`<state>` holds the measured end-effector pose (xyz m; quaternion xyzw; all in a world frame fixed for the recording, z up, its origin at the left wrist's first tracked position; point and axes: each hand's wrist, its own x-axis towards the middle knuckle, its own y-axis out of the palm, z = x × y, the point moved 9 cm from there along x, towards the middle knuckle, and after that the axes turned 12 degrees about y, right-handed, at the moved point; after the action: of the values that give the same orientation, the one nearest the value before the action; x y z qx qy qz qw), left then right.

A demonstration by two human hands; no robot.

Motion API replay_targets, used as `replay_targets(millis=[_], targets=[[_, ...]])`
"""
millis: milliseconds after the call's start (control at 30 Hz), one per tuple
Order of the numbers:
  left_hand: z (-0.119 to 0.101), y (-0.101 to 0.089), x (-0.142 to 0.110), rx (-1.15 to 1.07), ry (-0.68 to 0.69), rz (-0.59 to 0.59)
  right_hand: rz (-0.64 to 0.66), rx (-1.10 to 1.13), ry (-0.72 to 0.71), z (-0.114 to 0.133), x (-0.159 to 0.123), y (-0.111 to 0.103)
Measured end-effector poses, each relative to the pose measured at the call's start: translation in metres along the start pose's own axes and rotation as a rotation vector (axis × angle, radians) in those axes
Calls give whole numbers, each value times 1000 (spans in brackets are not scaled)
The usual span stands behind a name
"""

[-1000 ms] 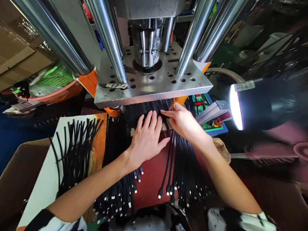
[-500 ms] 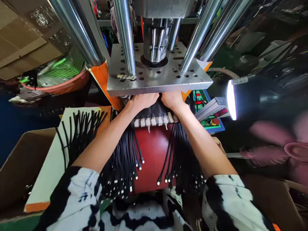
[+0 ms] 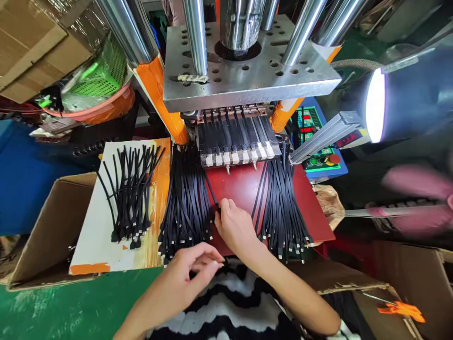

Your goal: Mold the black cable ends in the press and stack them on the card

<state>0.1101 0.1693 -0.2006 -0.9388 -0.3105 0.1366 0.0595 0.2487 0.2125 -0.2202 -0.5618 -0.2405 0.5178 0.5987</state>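
My right hand [image 3: 235, 229] is closed on a flat black cable [image 3: 211, 189] at the right edge of the left bundle of cables [image 3: 186, 193]. My left hand [image 3: 187, 276] is lower and nearer to my body, fingers loosely curved and the thumb close to their tips, with nothing visible in it. Beyond my hands, black cables lie side by side in a metal mould [image 3: 239, 137] under the press plate [image 3: 251, 89], their pale connector ends along its front edge. Another cable bundle [image 3: 283, 203] lies on the right of the red table [image 3: 233, 184].
On the left, a white board [image 3: 94, 208] carries more cables, beside a cardboard box [image 3: 46, 231]. A bright lamp [image 3: 377, 105], a button panel [image 3: 320, 163] and a spinning pink fan [image 3: 421, 198] stand at right. Orange-wrapped posts [image 3: 155, 89] flank the press.
Both hands have come out from under the press plate toward my body. The mould's row of cables now shows uncovered. My right hand has taken hold of a cable at the left bundle.
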Motion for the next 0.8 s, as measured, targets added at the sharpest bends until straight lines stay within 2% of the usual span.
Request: replay_targets(millis=[67,100,167,233,300,433,500,567,633,700,733,800], targets=[[27,21,-6,-242,-77,-26,41,6,52,-10,0,-6],[35,27,-4,-374,-80,-95,70,33,44,-17,-4,-10],[46,30,6,-638,-56,-314,167,138,-60,-30,-23,-12],[48,28,20,-826,-22,-511,303,252,-198,-40,-49,-6],[39,26,36,-884,17,-585,330,294,-192,-55,-66,2],[21,18,52,-679,76,-555,29,79,144,-79,-65,7],[17,18,53,-506,87,-481,-23,-31,231,-76,-61,13],[15,20,53,-330,85,-385,-18,-57,256,-74,-57,17],[15,21,53,-169,64,-320,-10,9,219,-77,-56,15],[15,19,55,-61,33,-307,9,213,99,-78,-61,11],[15,18,56,-54,17,-311,30,352,18,-77,-65,8],[16,22,60,-185,-15,-322,104,608,-126,-73,-79,5]])
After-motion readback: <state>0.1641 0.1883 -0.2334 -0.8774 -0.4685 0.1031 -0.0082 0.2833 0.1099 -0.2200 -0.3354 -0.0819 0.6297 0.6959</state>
